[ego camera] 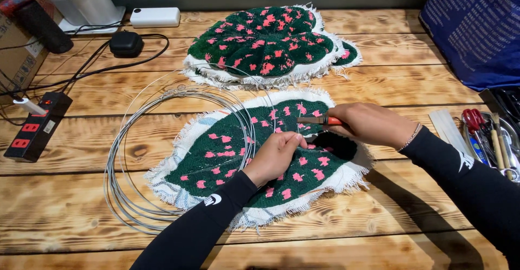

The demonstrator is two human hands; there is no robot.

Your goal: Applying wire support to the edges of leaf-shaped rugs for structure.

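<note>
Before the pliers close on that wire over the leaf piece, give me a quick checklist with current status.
1. Pliers held in right hand: ok, red handles in the palm, nose pointing left.
2. Left hand steadying the green and pink tufted leaf: ok, it rests on the fabric with fingertips pinched near the plier nose.
3. Wire in the plier nose: cannot tell, too thin to see there.
4. Wire coil clear of the hands: ok, it lies left of the leaf, partly overlapping its edge.
5. Second tufted stack out of the way: ok, farther back on the table.
6. Tool tray within reach: ok, beside the right forearm.
</note>
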